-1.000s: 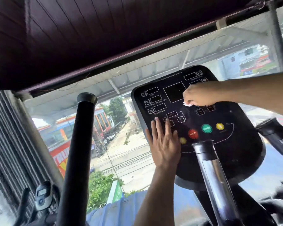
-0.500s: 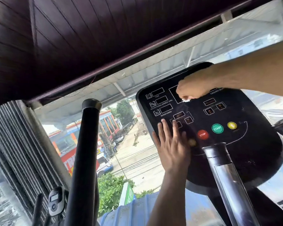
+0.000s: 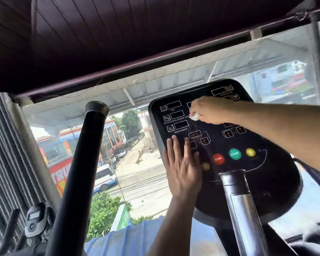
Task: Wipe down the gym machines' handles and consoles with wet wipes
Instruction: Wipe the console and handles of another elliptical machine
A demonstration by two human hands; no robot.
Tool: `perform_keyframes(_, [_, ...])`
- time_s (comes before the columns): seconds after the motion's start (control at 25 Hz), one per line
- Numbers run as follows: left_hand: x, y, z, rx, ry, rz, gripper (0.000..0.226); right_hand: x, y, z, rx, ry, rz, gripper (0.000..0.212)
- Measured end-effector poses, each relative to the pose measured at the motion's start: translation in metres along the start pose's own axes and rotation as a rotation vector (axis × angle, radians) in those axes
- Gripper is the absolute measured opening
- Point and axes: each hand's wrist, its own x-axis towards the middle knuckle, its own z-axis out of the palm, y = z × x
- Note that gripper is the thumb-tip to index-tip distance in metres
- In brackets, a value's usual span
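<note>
the right hand (image 3: pixel 210 111) reaches in from the right edge with its fingers curled round a small white wet wipe (image 3: pixel 195 117), of which only a crumpled corner shows below the knuckles, and it presses that wipe against the upper middle of the black console (image 3: pixel 251 178), just right of the display window marked rotational speed. the left hand (image 3: pixel 183 167) comes up from below and lies flat on the console's lower left part, fingers straight and close together, their tips near the resistance label and over the small square keys there; it holds nothing. to the right of that hand, on the console face, sit a round red stop button (image 3: pixel 218 159), a green start button (image 3: pixel 235 153) and a yellow button (image 3: pixel 250 152) in a rising row, with a dimmer amber button (image 3: pixel 206 166) just beside the left hand's thumb side. in front of the console's lower half rises a shiny metal handle post (image 3: pixel 246 215) with a dark cap, partly hiding the panel. well to the left stands a thick black padded handle (image 3: pixel 78 174), tilted and topped with a rounded cap. at the bottom left corner a small grey device with a little screen (image 3: pixel 35 220) sits on another machine. behind everything a window (image 3: pixel 137 163) shows a street with a white vehicle, trees and bright shopfronts, under a dark panelled ceiling (image 3: pixel 118 34).
</note>
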Motion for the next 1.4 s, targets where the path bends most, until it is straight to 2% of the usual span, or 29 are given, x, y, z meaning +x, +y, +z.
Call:
perform_keyframes(0.16, [0.004,-0.001,0.004,-0.107,0.126,-0.110,0.060,-0.009,0.010,0.024,0.005,0.075,0.062,0.027])
perform_keyframes(0.32, [0.004,0.003,0.004,-0.194,0.052,-0.225,0.064,0.005,0.017,0.013,-0.002,0.166,0.077,0.022])
perform_keyframes(0.48, [0.004,0.004,-0.001,-0.198,0.068,-0.240,0.063,0.038,-0.016,-0.006,0.058,0.227,-0.059,0.027])
perform_keyframes(0.72, [0.001,0.001,0.003,-0.212,0.086,-0.222,0.057,0.116,-0.064,-0.013,-0.067,0.148,-0.314,0.025])
perform_keyframes(0.8, [-0.001,0.002,0.004,-0.227,0.086,-0.233,0.057,0.123,-0.072,-0.007,-0.077,0.116,-0.299,0.021])
perform_keyframes(0.96, [0.001,0.002,0.001,-0.291,0.117,-0.287,0.059,0.109,-0.073,0.013,0.072,0.177,-0.187,0.015])
perform_keyframes(1.08, [-0.001,0.002,0.001,-0.284,0.103,-0.301,0.063,0.093,-0.075,0.014,0.138,0.145,-0.232,0.010])
perform_keyframes(1.28, [-0.022,0.003,-0.002,-0.311,0.089,-0.280,0.063,0.092,-0.072,0.013,0.075,0.086,-0.291,0.008])
perform_keyframes(1.4, [-0.020,0.004,-0.001,-0.314,0.100,-0.281,0.063,0.109,-0.069,0.006,0.062,0.135,-0.240,0.011])
